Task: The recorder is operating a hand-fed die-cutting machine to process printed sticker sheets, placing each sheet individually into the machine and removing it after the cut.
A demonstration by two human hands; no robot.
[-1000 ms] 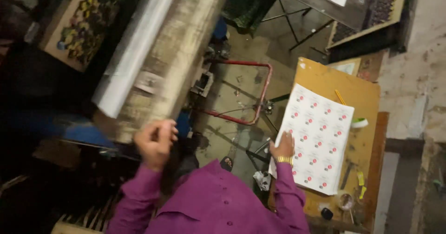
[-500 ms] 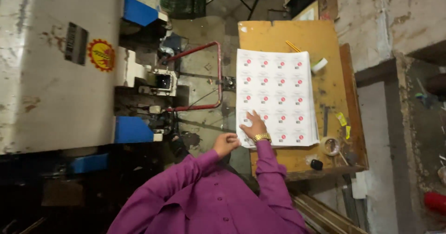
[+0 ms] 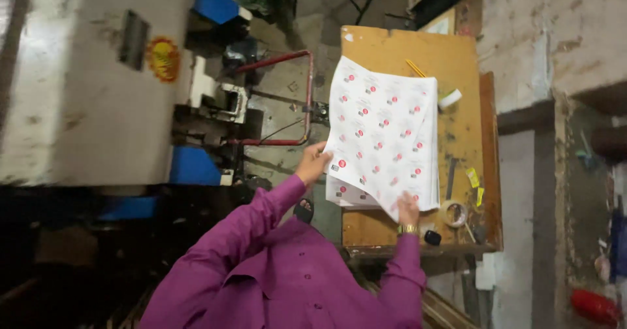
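Note:
A large white sheet printed with rows of small red-and-dark round labels (image 3: 385, 133) is lifted and tilted above a wooden table (image 3: 392, 45). My left hand (image 3: 313, 162) grips the sheet's near left edge. My right hand (image 3: 408, 208), with a gold watch at the wrist, holds its near right corner. Under the raised sheet, a stack of similar sheets (image 3: 346, 197) lies on the table. Both of my arms are in purple sleeves.
A big grey machine (image 3: 85, 107) with blue parts stands to the left, and a red pipe frame (image 3: 307, 94) lies between it and the table. On the table are a tape roll (image 3: 455, 213), a white roll (image 3: 449, 98), a pencil (image 3: 415, 67) and yellow scraps (image 3: 471, 175). A rough wall (image 3: 542, 35) runs along the right.
My right hand was resting flat on the stack. Now both hands hold the top sheet, which has risen and tilted off the stack. The view has moved closer to the table.

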